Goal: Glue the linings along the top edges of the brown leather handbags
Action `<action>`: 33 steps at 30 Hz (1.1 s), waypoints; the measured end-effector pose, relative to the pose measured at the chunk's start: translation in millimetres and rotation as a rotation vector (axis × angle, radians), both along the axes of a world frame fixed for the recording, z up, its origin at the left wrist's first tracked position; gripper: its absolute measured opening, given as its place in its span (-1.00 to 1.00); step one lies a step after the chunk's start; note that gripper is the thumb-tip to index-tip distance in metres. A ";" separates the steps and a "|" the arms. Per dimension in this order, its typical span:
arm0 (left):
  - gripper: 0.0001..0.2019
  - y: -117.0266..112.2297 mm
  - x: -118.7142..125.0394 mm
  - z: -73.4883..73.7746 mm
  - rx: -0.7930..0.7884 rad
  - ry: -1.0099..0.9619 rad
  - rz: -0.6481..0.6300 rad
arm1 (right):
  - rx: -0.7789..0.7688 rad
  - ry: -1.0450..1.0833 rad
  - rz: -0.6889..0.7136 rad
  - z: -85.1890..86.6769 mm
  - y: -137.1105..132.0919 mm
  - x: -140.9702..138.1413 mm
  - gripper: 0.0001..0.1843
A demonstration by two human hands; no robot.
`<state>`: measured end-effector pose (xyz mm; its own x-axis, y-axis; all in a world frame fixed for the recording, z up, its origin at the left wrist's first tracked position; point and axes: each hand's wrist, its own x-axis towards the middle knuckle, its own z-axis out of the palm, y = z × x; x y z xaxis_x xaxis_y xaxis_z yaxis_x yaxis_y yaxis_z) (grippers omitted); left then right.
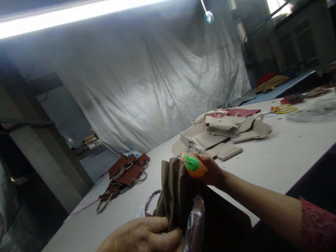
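Pinching a pleated brown handbag (172,189) w/ L hand (143,233), prob. to steady its folds; it's up in front of the white table (278,161). R hand (211,169) has fingers curled round an orange squeeze bottle (200,169) near its top. Beige pieces (210,138) piled behind, prob. outta the way.

R sleeve (316,225), approx 4 o'clock, is mottled pinkish-red, knit-type fabric w/ a coarse texture, ending well short of the bare R hand (211,169); L hand (147,234), approx 6 o'clock, also bare.

A tube lamp (78,13) shines above the grey plastic sheet (141,77); a pillar (43,164) stands left of it, yellow-handled scissors (276,110) lie right.
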<state>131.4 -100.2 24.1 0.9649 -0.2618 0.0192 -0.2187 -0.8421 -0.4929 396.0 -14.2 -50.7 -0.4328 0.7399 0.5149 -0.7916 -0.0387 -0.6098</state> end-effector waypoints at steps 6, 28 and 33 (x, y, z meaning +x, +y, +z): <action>-0.77 25.2 -5.5 72.1 0.355 -0.001 0.033 | 0.037 0.066 -0.106 60.2 29.0 -10.3 -0.70; -0.69 59.1 -11.3 -0.6 -1.284 -0.544 1.429 | -0.132 0.108 -0.143 -18.3 1.9 -62.3 -0.68; -0.69 71.6 1.9 -17.9 -1.178 -0.539 1.187 | -0.096 0.148 -0.134 -14.3 7.0 -85.2 -0.69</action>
<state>133.4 -28.6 6.2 0.4289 0.9032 0.0166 0.6909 -0.3398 0.6381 310.8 -7.2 -65.0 -0.2521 0.8347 0.4897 -0.8740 0.0209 -0.4854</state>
